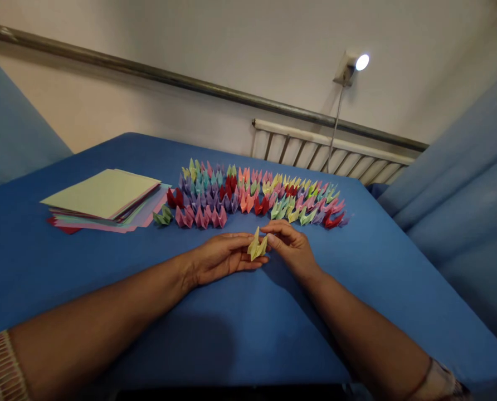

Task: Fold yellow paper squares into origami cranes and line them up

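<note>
1. Table, covered in blue cloth, carries everything noted below; its far edge stands near the wall.
2. Rows of folded paper pieces, many colours, stand packed side by side along the far edge, middle to right. The tight ranks appear to keep each piece upright against its neighbours.
3. Stack of coloured paper sheets, flat and slightly fanned, lies near the far left corner, just left of the rows, apart from the hands.
4. Left hand rests on the cloth near the table's middle, fingers loosely curled, fingertips against the piece's left side, seemingly to steady it.
5. Right hand, wrist on the cloth, pinches the same piece from the right.
6. Yellow-green folded piece, held upright between both hands, stands just in front of the rows and clear of them.
</note>
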Available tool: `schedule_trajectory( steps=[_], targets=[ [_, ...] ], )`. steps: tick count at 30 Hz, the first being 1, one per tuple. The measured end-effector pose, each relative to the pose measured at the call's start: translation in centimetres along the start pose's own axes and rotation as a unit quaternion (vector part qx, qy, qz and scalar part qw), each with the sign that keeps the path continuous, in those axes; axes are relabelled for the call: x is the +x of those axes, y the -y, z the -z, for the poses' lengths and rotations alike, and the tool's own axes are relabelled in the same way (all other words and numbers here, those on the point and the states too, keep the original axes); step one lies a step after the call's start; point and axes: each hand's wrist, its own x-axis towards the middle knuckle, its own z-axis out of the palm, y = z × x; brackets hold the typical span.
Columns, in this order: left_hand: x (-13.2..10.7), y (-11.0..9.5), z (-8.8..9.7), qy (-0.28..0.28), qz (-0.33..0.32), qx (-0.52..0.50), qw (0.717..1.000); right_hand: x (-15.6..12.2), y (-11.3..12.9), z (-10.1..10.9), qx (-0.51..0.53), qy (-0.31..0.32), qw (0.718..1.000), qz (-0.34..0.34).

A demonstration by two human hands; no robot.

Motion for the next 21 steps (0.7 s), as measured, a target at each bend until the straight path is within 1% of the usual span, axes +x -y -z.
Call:
schedule_trajectory(
  steps=[2,4,7,10,15,21],
  targets=[
    [-0.04,0.07,-0.07,-0.002,-0.001,0.003,1.0,0.02,-0.07,-0.14,0.013,0.005,1.0,0.001],
    [-0.07,0.09,-0.16,0.004,0.003,0.004,1.0,0.08,-0.03,-0.25,0.008,-0.007,1.0,0.019],
    [-0.12,0.1,-0.29,0.03,0.013,0.004,0.999,0.17,0.24,-0.3,-0.032,-0.028,0.997,0.06],
    [-0.17,0.16,-0.43,0.045,0.024,-0.003,0.999,0.16,0.51,-0.34,-0.064,-0.034,0.994,0.083],
    [0.0,0.36,-0.34,0.056,0.037,-0.02,0.998,0.0,0.5,-0.55,-0.075,-0.021,0.992,0.097],
    [0.48,0.49,0.19,0.047,0.013,-0.045,0.998,-0.02,0.23,-0.54,-0.085,-0.008,0.992,0.09]
  ],
)
